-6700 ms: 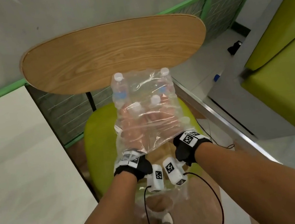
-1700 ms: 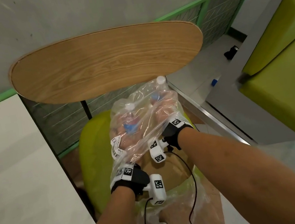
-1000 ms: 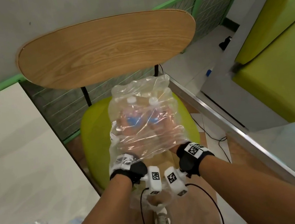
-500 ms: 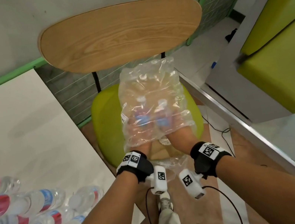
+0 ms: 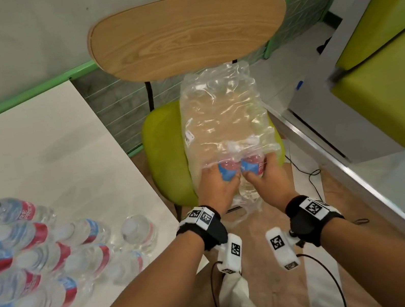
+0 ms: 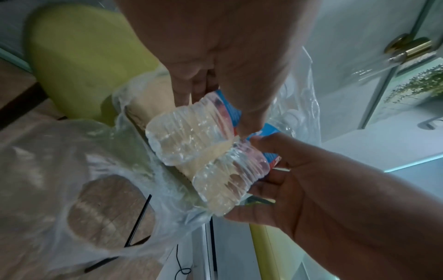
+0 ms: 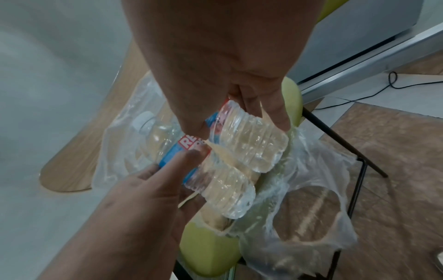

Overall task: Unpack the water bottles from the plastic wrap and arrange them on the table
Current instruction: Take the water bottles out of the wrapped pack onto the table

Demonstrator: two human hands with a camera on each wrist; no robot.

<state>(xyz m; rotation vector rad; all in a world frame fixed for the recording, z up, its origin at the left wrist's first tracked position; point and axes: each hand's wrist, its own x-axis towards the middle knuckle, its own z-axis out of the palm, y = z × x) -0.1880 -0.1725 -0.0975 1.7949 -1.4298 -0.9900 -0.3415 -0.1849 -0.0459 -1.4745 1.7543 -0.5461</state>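
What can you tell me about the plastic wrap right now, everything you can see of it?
The plastic wrap is a clear, crinkled, thin film, now a slack bag with a small white label on its left side. It lies over the green chair seat, its far end reaching the wooden backrest. Its near end is torn open, ragged, with large holes. It looks mostly emptied: the left hand and right hand each grip a water bottle at its mouth, the bottle bases sticking out of the opening.

Grey wall (image 5: 15, 37), green trim (image 5: 13, 100), wood-backed chair (image 5: 189, 32) with lime seat, wood-pattern floor (image 5: 264, 271).
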